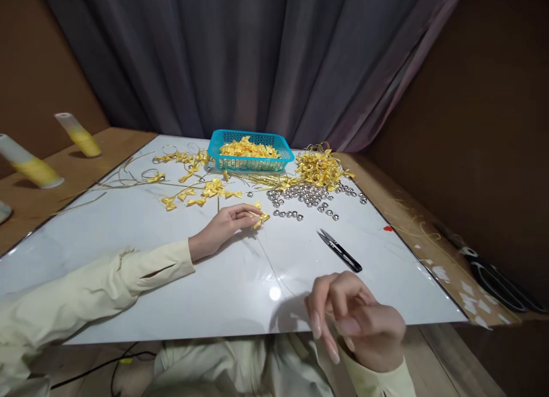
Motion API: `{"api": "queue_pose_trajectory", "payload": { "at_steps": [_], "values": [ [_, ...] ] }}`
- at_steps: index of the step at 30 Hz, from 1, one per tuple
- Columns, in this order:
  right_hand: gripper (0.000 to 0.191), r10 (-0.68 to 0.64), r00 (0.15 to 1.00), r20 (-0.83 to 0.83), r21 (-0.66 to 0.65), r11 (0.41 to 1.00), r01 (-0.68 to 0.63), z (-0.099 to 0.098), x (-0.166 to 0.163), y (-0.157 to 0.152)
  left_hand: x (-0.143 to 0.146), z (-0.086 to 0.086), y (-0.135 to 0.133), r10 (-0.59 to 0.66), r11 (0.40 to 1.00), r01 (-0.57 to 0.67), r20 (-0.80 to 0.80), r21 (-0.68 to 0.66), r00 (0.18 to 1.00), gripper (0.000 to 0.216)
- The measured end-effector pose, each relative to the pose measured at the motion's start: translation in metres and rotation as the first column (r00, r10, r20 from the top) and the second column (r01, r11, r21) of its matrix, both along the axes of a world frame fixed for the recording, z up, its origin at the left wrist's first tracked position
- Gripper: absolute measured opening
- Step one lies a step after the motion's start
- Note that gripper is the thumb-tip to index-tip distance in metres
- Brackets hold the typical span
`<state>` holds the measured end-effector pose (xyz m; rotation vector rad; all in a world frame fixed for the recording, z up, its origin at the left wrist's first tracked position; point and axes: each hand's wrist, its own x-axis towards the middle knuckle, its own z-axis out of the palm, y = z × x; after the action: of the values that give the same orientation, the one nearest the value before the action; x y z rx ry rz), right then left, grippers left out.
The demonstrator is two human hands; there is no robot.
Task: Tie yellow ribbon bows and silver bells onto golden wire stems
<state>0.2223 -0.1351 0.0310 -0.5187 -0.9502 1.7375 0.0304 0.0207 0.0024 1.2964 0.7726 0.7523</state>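
Observation:
My left hand (227,228) rests on the white tabletop (180,305), fingers closed on a small yellow ribbon bow (262,218). From that bow a thin thread (271,265) runs toward my right hand (358,320), raised over the front edge with thumb and fingers curled together. The thread appears to end in that pinch, though its tip is hard to make out there. Just beyond the left hand lie more yellow bows (214,187). Silvery heart-shaped beads (309,195) are scattered to the right of it, and black thread snips (341,251) lie nearer the right hand.
A turquoise basket (257,166) of yellow bows stands at the back, beside a heap of bows with golden cords (321,167). Yellow thread cones (79,137) stand at the left. Black-handled scissors (493,280) lie along the right side, near white scraps (440,273).

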Motion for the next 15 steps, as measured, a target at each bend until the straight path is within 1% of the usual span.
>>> {"api": "queue_pose_trajectory", "payload": {
  "at_steps": [3, 5, 7, 9, 13, 15],
  "values": [
    [0.022, -0.105, 0.994, 0.042, -0.143, 0.984, 0.110, -0.001, 0.000, 0.006, 0.000, -0.001, 0.001, -0.045, 0.995, 0.050, 0.057, -0.090, 0.997, 0.025],
    [0.020, -0.154, 0.981, 0.116, -0.180, 0.968, 0.174, -0.003, 0.000, 0.010, 0.000, 0.001, 0.000, -0.074, 0.987, 0.083, 0.066, -0.136, 0.995, 0.024],
    [0.020, -0.172, 0.967, 0.188, -0.186, 0.960, 0.207, -0.005, 0.001, 0.014, 0.000, 0.003, -0.001, -0.103, 0.980, 0.114, 0.071, -0.166, 0.992, 0.024],
    [0.021, -0.158, 0.957, 0.244, -0.179, 0.962, 0.205, -0.008, 0.001, 0.017, 0.000, 0.004, -0.003, -0.134, 0.975, 0.144, 0.071, -0.171, 0.988, 0.023],
    [0.031, -0.199, 0.937, 0.287, -0.162, 0.954, 0.252, -0.012, -0.003, 0.020, -0.001, 0.004, -0.006, -0.186, 0.968, 0.197, 0.082, -0.158, 0.979, 0.020],
    [0.031, -0.229, 0.919, 0.323, -0.170, 0.941, 0.294, -0.012, -0.006, 0.021, -0.001, 0.004, -0.006, -0.199, 0.963, 0.212, 0.091, -0.165, 0.976, 0.020]
  ]
}}
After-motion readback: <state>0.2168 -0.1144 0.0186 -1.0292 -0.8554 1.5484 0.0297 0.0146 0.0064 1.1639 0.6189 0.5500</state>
